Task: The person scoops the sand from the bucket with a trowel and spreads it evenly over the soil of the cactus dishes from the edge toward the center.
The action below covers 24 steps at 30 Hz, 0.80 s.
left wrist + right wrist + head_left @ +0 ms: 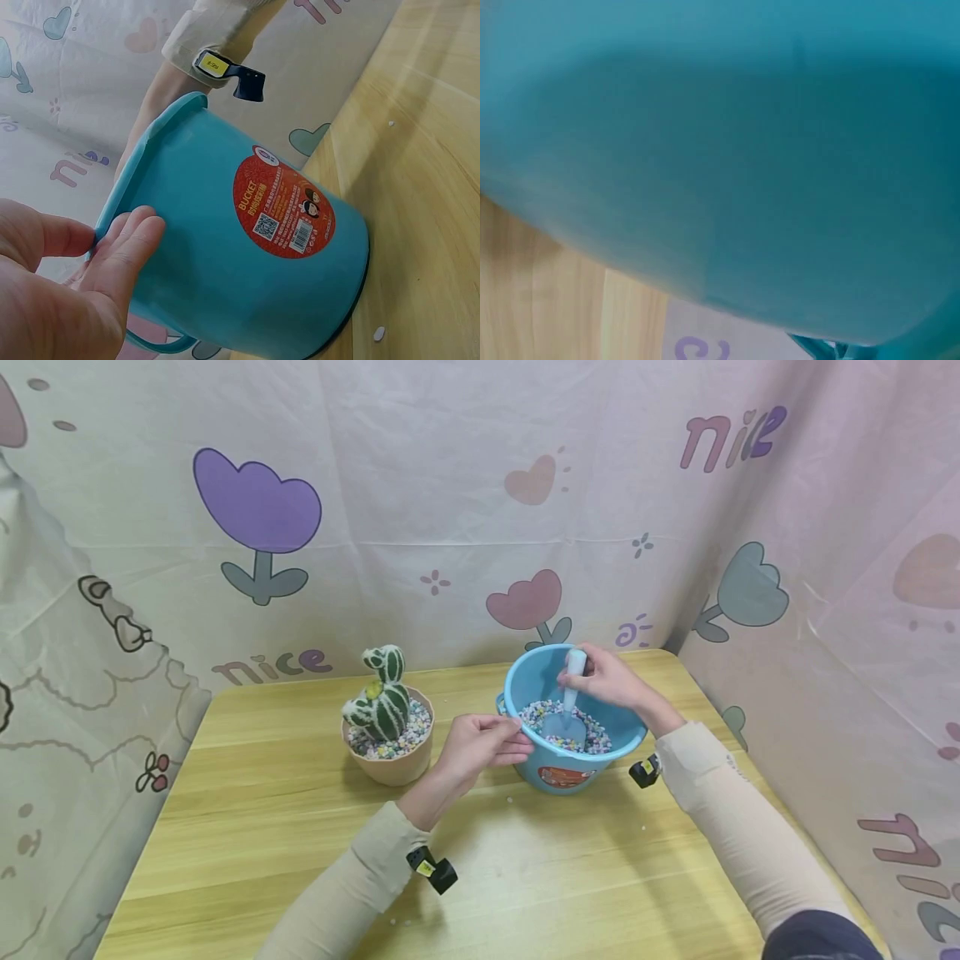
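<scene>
A blue plastic bucket [551,774] with a red label [285,202] stands on the table, small multicoloured pebbles [600,739] inside it. My left hand [480,743] pinches the bucket's left rim between thumb and fingers, as the left wrist view also shows. Reaching in over the right side, my right hand [609,678] grips the pale blue handle of a small shovel [572,689]. Its blade rests among the pebbles. The right wrist view is filled mostly by the bucket's wall [727,165], and the right hand is hidden there.
Left of the bucket stands a potted cactus [386,710] in a tan pot [397,768], topped with similar pebbles. A few stray pebbles [379,334] lie on the wooden table [247,827]. A printed cloth [420,468] hangs behind and along both sides.
</scene>
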Each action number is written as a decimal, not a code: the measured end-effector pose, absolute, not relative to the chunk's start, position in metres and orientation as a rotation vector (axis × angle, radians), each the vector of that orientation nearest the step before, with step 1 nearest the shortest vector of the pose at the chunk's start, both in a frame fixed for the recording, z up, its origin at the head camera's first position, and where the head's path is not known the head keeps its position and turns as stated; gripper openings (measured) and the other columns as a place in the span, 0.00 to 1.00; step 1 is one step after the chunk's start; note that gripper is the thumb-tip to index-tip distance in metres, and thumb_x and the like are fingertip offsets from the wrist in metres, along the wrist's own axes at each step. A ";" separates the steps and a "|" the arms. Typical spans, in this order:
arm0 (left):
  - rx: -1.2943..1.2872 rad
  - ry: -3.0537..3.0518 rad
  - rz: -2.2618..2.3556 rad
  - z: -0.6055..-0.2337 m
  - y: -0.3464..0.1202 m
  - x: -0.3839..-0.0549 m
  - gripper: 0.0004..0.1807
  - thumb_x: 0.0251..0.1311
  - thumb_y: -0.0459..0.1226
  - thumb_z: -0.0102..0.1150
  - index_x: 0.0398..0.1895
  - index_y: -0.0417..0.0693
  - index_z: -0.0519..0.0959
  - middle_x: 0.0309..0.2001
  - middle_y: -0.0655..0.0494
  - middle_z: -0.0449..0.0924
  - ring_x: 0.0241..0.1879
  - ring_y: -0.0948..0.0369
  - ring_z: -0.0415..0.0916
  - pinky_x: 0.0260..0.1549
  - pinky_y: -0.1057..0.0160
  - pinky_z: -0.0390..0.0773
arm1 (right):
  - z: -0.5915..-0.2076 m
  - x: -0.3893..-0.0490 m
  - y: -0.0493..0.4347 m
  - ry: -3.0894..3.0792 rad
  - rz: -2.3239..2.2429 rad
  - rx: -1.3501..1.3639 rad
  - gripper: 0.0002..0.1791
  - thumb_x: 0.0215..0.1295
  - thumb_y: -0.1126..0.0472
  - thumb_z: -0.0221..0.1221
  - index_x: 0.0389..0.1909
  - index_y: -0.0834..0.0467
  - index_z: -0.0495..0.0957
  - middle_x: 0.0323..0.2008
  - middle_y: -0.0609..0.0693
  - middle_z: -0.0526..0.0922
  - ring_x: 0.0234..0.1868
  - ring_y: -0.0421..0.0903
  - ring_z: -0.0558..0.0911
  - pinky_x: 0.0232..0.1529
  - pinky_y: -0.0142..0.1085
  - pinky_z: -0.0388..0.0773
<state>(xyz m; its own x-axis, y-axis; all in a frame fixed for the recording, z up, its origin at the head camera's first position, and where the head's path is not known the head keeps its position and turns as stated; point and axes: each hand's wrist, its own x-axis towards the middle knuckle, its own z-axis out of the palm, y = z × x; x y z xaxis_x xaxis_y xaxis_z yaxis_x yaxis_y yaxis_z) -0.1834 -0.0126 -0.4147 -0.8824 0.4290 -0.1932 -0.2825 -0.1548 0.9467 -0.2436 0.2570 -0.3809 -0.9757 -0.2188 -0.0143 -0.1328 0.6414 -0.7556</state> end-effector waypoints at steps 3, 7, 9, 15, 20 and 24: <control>0.174 1.668 2.078 -0.415 -0.013 -0.184 0.14 0.72 0.32 0.62 0.54 0.28 0.83 0.41 0.33 0.90 0.36 0.55 0.92 0.45 0.56 0.91 | -0.381 -0.244 0.257 2.698 -1.272 -0.320 0.20 0.77 0.63 0.58 0.62 0.69 0.66 0.47 0.66 0.87 0.47 0.57 0.89 0.55 0.50 0.87; 0.178 1.677 2.075 -0.415 -0.013 -0.184 0.14 0.72 0.32 0.62 0.55 0.28 0.83 0.42 0.33 0.90 0.36 0.55 0.92 0.45 0.56 0.91 | -0.383 -0.244 0.257 2.642 -1.319 -0.314 0.20 0.82 0.63 0.52 0.66 0.68 0.61 0.48 0.69 0.85 0.48 0.59 0.89 0.50 0.43 0.89; 0.172 1.681 2.075 -0.415 -0.013 -0.183 0.14 0.72 0.31 0.62 0.55 0.29 0.83 0.42 0.33 0.90 0.36 0.55 0.92 0.45 0.56 0.91 | -0.384 -0.245 0.257 2.632 -1.326 -0.315 0.20 0.83 0.62 0.51 0.66 0.68 0.60 0.48 0.69 0.84 0.48 0.59 0.89 0.50 0.42 0.89; 0.151 1.690 2.085 -0.415 -0.012 -0.182 0.14 0.72 0.31 0.62 0.53 0.28 0.83 0.41 0.33 0.90 0.36 0.55 0.92 0.44 0.56 0.91 | -0.386 -0.245 0.258 2.619 -1.330 -0.312 0.18 0.84 0.61 0.49 0.63 0.67 0.60 0.47 0.67 0.84 0.47 0.58 0.88 0.55 0.52 0.89; 0.152 1.689 2.101 -0.416 -0.011 -0.181 0.13 0.72 0.31 0.62 0.53 0.28 0.83 0.41 0.33 0.89 0.36 0.55 0.92 0.44 0.57 0.92 | -0.384 -0.244 0.259 2.582 -1.362 -0.280 0.18 0.84 0.60 0.49 0.62 0.68 0.59 0.47 0.67 0.83 0.50 0.60 0.87 0.60 0.56 0.86; 0.156 1.688 2.111 -0.414 -0.010 -0.180 0.13 0.72 0.30 0.61 0.53 0.28 0.83 0.41 0.32 0.89 0.36 0.55 0.92 0.44 0.57 0.92 | -0.383 -0.244 0.260 2.563 -1.389 -0.269 0.15 0.84 0.61 0.49 0.60 0.67 0.61 0.47 0.67 0.82 0.51 0.62 0.86 0.61 0.59 0.85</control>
